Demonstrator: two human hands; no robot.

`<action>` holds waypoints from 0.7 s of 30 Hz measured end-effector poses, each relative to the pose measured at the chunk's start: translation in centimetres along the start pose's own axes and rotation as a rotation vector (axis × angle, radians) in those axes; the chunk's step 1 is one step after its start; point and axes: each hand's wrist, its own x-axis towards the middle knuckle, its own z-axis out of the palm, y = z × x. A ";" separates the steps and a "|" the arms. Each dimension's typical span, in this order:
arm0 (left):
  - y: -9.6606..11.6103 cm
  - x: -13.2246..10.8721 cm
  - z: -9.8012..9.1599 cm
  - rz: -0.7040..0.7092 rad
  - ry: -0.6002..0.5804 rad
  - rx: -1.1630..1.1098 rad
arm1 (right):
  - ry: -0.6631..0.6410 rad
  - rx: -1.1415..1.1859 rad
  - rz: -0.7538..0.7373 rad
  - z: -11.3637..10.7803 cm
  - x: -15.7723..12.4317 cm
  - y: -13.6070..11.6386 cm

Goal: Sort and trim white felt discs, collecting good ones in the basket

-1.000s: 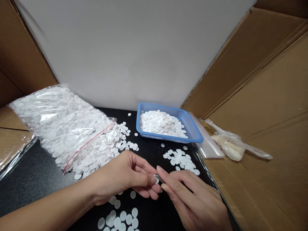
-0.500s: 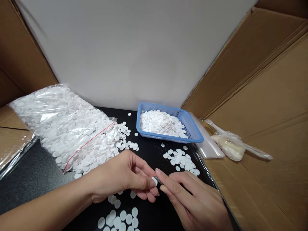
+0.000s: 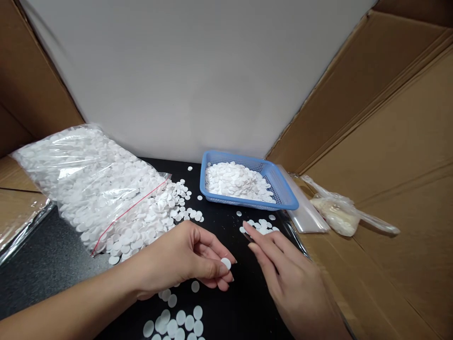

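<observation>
My left hand [image 3: 191, 259] pinches a small white disc [image 3: 226, 263] between thumb and fingers, above the black table surface [image 3: 233, 311]. To its right, my right hand [image 3: 286, 269] has thumb and forefinger closed around a thin, dark, blade-like tool [image 3: 248, 237], mostly hidden by the fingers. The tool's tip is apart from the disc in my left hand. Just beyond my right hand is a small pile of white discs [image 3: 262, 225], partly covered by it. More loose discs [image 3: 172, 326] lie at the near edge, below my left hand.
A blue basket [image 3: 249, 204] at the back holds many white discs. On the left, a large clear bag [image 3: 92, 165] with a red seal line spills discs. Right of the basket are a flat clear plastic sheet [image 3: 307, 217] and a knotted bag [image 3: 336, 215]. Cardboard walls [image 3: 389, 141] flank the table.
My right hand has moved right and away from my left hand, taking the tool off the disc. The disc now faces upward more in my left fingers.
</observation>
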 end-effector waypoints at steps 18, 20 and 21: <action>-1.8 0.3 1.7 -0.025 -0.042 -0.091 | 0.059 0.354 0.291 0.6 1.6 1.1; -1.7 0.5 1.6 -0.021 -0.017 -0.114 | -0.040 0.470 0.352 0.0 1.6 0.1; -1.6 0.5 1.5 -0.022 -0.010 -0.122 | -0.098 0.538 0.380 -0.2 1.5 -0.6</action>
